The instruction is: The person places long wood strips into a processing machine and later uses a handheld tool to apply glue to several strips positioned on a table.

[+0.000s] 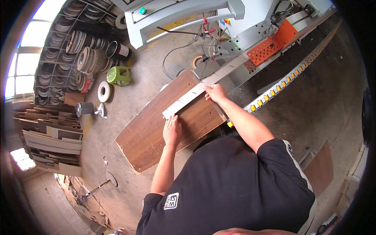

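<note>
1. Head view, looking down over the person's black-shirted shoulders onto a long brown wood-grain board (pixel 156 129) lying at a slant on the infeed end of a grey-white edge-banding machine (pixel 188 15).
2. Left hand (pixel 172 131) lies flat, palm down, fingers spread and open, on the board's upper face near its middle. It presses; it grips nothing.
3. Right hand (pixel 215 93) sits at the board's far edge, fingers curled down where the board meets the pale metal guide fence (pixel 188 100). Whether the fingers close around the edge or only push on it, I cannot tell.
4. Board's near end overhangs toward the concrete floor (pixel 129 98); its far end touches the fence, just beside the yellow-studded feed track (pixel 282 84).
5. Judged step: squaring the board against the fence, feed not yet begun.
6. Next move, as I judge it, calls for steady downward pressure from the left palm, an even push along the fence, and the right fingers kept away from the track.
7. Nearby: green plastic stool (pixel 118 75), rolls of edge tape (pixel 88 58) on a rack, stacked offcut panels (pixel 51 137).
</note>
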The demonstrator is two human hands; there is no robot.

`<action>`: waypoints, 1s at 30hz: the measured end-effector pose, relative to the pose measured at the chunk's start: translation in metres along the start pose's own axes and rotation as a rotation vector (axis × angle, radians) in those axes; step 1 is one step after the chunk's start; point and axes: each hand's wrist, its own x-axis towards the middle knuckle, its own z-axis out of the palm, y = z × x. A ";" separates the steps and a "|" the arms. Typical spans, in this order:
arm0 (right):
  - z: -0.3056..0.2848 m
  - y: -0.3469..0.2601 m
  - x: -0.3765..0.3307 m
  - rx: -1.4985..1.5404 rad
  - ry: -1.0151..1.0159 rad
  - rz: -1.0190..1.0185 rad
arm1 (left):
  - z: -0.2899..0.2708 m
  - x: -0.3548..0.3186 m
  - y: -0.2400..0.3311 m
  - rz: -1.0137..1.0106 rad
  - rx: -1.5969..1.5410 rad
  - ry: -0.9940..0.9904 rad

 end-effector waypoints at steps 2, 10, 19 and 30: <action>0.000 0.001 -0.001 -0.059 -0.001 -0.019 | 0.000 0.011 0.011 0.001 0.003 -0.044; -0.019 0.017 -0.018 0.103 -0.228 -0.182 | 0.000 0.057 0.046 0.176 -0.034 -0.069; -0.113 0.137 -0.148 0.281 0.290 -0.252 | 0.022 0.113 0.080 0.444 -0.005 -0.153; 0.039 0.505 -0.403 -0.273 0.833 0.427 | 0.022 0.168 0.159 0.590 -0.031 -0.110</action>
